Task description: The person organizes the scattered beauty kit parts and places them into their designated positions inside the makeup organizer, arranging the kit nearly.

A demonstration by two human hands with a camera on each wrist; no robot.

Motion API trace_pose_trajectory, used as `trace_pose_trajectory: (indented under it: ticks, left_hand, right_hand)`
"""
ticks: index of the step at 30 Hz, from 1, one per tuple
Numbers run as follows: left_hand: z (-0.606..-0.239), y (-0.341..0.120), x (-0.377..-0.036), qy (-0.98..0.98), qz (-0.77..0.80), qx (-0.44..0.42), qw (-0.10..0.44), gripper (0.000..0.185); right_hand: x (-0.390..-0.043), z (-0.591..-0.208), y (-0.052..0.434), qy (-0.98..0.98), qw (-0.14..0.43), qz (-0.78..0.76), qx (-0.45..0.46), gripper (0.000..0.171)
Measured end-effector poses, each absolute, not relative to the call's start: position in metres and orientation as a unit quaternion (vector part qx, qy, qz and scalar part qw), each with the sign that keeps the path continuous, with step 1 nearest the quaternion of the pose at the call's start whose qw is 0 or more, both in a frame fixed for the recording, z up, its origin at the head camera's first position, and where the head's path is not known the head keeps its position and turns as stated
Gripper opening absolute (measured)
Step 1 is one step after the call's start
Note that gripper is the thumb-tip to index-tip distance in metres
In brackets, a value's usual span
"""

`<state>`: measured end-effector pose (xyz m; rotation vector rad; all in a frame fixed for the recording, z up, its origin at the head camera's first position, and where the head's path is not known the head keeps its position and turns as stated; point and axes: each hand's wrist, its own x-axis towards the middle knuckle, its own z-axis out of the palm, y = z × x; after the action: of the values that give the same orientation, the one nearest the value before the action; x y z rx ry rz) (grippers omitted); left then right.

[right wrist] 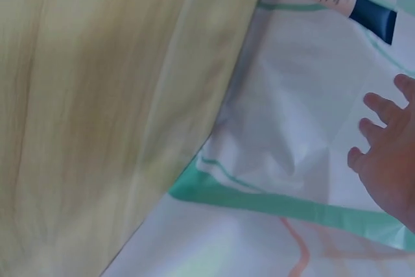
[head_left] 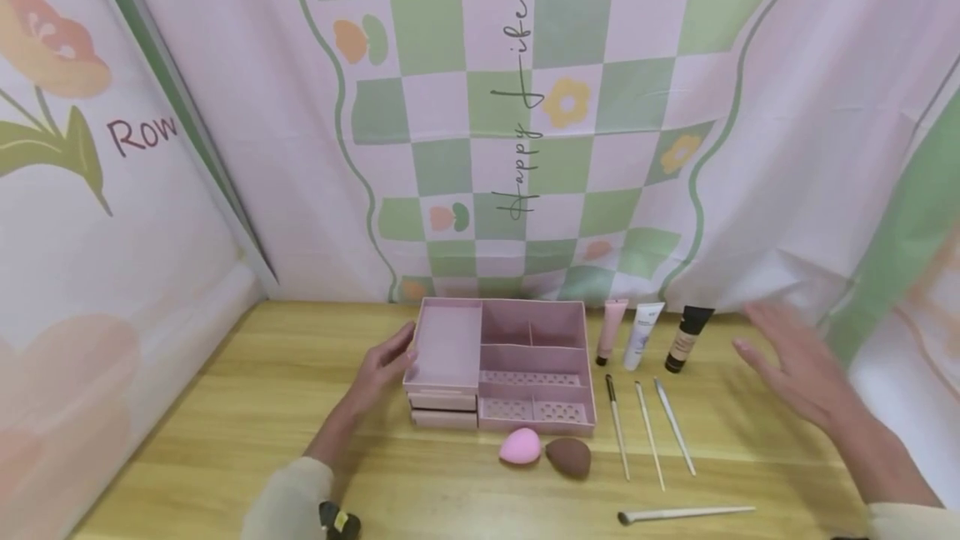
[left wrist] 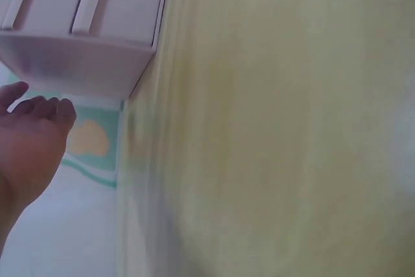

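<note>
A pink desk organizer (head_left: 534, 365) with compartments and small drawers stands on the wooden table. At its left side is my left hand (head_left: 382, 365), fingertips right by the wall; the left wrist view shows this hand (left wrist: 32, 144) with relaxed fingers beside the organizer (left wrist: 84, 63). Off to the right, my right hand (head_left: 806, 369) is raised with fingers spread, holding nothing. Nearest to it stands a beige tube with black ends (head_left: 682, 343), also seen in the right wrist view. A white tube (head_left: 642, 337) and a pink tube (head_left: 611, 332) stand between that one and the organizer.
In front of the organizer lie a pink makeup sponge (head_left: 521, 447) and a brown one (head_left: 570, 457). Three slim brushes, one a dark-tipped brush (head_left: 618, 432), lie below the tubes. Another brush (head_left: 690, 514) lies crosswise near the front. A patterned curtain (head_left: 435, 107) hangs behind the table.
</note>
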<state>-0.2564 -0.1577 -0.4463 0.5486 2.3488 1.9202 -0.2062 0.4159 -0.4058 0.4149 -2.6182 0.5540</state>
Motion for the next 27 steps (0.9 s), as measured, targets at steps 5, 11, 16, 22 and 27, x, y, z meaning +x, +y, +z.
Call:
trace_pose_trajectory:
  ticks: [5, 11, 16, 22, 27]
  left_hand:
    - [-0.446, -0.153, -0.250, 0.722, 0.665, 0.183, 0.053, 0.067]
    - [-0.447, -0.151, -0.247, 0.709, 0.679, 0.183, 0.052, 0.073]
    - [-0.447, -0.153, -0.247, 0.699, 0.687, 0.193, 0.052, 0.073]
    - [-0.446, -0.153, -0.244, 0.690, 0.692, 0.205, 0.052, 0.073]
    - [-0.446, -0.153, -0.242, 0.685, 0.696, 0.213, 0.049, 0.073]
  right_hand:
    - [-0.202, -0.400, 0.401, -0.948, 0.192, 0.210, 0.141, 0.056]
    - [-0.193, -0.400, 0.387, -0.966, 0.132, 0.197, 0.104, 0.048]
    - [-0.188, -0.405, 0.374, -0.972, 0.095, 0.193, 0.094, 0.042]
    - [-0.182, -0.417, 0.359, -0.971, 0.064, 0.219, 0.076, 0.033]
    - [-0.174, -0.425, 0.351, -0.964, 0.030, 0.258, 0.052, 0.030]
